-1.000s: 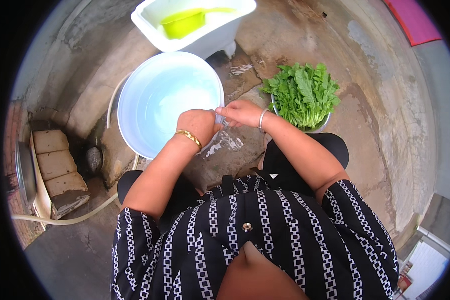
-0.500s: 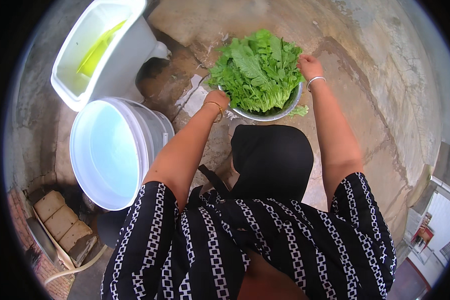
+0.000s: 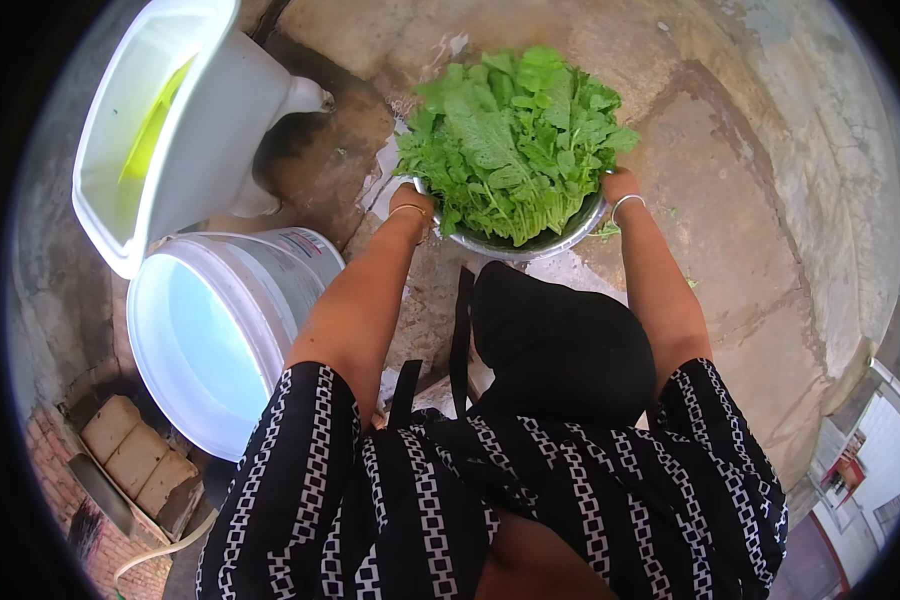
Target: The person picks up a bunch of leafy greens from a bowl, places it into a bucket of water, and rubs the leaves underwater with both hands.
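Note:
A round metal basin (image 3: 505, 250) stands in front of me, heaped with leafy greens (image 3: 515, 140) whose stems point my way. My left hand (image 3: 411, 200) is closed on the basin's left rim. On the opposite side, my right hand (image 3: 622, 184) grips the right rim, its fingertips partly hidden by leaves. Both arms reach forward, on either side of the black cloth (image 3: 565, 345) over my lap.
To the left sits a white plastic bucket (image 3: 200, 340) with a pale blue inside. Beyond it stands a white tub (image 3: 210, 130) holding something yellow-green (image 3: 155, 130). Cracked concrete floor (image 3: 720, 200) surrounds the basin, and blocks (image 3: 135, 455) lie at lower left.
The basin and greens look slightly larger and nearer. My right hand has come down from beside the leaves onto the rim; my left hand has shifted slightly left in view.

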The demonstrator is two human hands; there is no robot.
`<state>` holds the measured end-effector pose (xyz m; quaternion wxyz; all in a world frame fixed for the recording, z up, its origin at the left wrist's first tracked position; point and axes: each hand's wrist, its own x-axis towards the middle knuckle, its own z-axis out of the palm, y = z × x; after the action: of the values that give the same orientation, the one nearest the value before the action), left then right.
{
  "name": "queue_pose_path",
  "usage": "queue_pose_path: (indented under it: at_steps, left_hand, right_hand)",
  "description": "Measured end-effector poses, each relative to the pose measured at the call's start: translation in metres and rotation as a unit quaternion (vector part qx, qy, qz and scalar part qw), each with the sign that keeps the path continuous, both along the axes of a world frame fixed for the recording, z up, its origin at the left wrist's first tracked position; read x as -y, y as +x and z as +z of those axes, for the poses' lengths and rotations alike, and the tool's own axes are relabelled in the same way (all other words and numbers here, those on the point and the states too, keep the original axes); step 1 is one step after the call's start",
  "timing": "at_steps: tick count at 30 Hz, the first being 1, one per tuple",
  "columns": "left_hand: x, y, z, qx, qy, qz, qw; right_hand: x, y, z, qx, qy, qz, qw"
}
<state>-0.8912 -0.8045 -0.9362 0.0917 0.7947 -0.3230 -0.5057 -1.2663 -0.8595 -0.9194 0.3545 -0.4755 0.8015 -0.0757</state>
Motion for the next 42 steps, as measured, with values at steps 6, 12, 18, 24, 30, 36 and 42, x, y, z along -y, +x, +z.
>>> queue_pose_path:
  at_steps: [6,12,18,24,30,36,42]
  left_hand:
    - [-0.005,0.054,0.036,0.229,0.028,-0.165,0.959]
    - [-0.018,0.071,0.061,0.061,-0.179,0.375,0.908]
    - [-0.032,0.010,0.152,-0.102,-0.171,0.313,0.929]
    - [-0.032,-0.018,0.178,-0.108,-0.164,0.093,0.976]
    - [-0.023,-0.034,0.182,-0.267,-0.154,0.252,0.917]
    - [-0.020,-0.013,0.158,-0.146,-0.136,0.198,0.960]
    - [-0.029,0.016,0.158,-0.052,-0.177,0.339,0.922]
  right_hand:
    - [0.012,0.076,0.020,0.027,0.021,0.067,0.997]
    - [0.018,0.120,0.088,0.127,-0.193,-0.019,0.973]
    - [-0.012,0.138,0.160,0.377,0.045,-0.009,0.925]
    - [-0.015,0.173,0.119,0.314,0.017,0.138,0.939]
    - [-0.014,0.178,0.103,0.339,0.033,0.083,0.937]
    - [-0.009,0.165,0.116,0.230,-0.007,0.133,0.964]
    - [-0.008,0.145,0.085,0.229,-0.043,-0.057,0.971]
